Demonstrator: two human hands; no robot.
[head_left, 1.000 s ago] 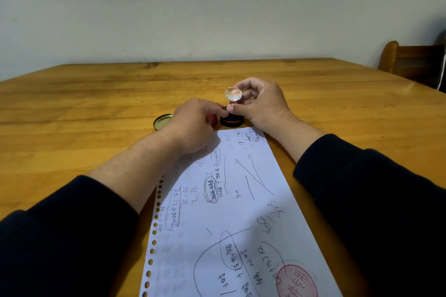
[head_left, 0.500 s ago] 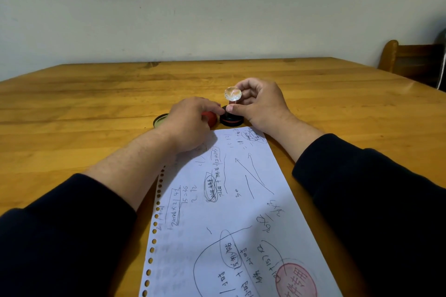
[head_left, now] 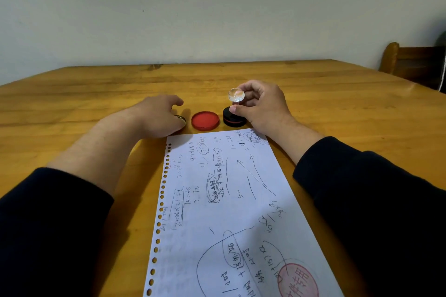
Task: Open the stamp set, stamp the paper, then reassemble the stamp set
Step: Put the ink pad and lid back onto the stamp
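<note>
My right hand (head_left: 261, 106) pinches the stamp (head_left: 234, 120) by the stem under its clear faceted knob (head_left: 236, 95). The stamp's black base with a red band stands on the table just past the paper's top edge. To its left lies the round red ink pad (head_left: 205, 120), uncovered. My left hand (head_left: 154, 117) lies over the brass-coloured lid (head_left: 181, 120), fingers loosely spread. The lid is flat on the table and only its right edge shows. The written-on sheet of paper (head_left: 224, 200) lies in front of me, with a red round stamp print (head_left: 298, 279) near its lower right.
The wooden table (head_left: 72, 103) runs back to a pale wall. A wooden chair back (head_left: 410, 62) stands at the far right. My dark sleeves fill both lower corners.
My left hand has slid left off the red ink pad onto the lid, so the pad now shows fully. My right hand holds the stamp in the same place.
</note>
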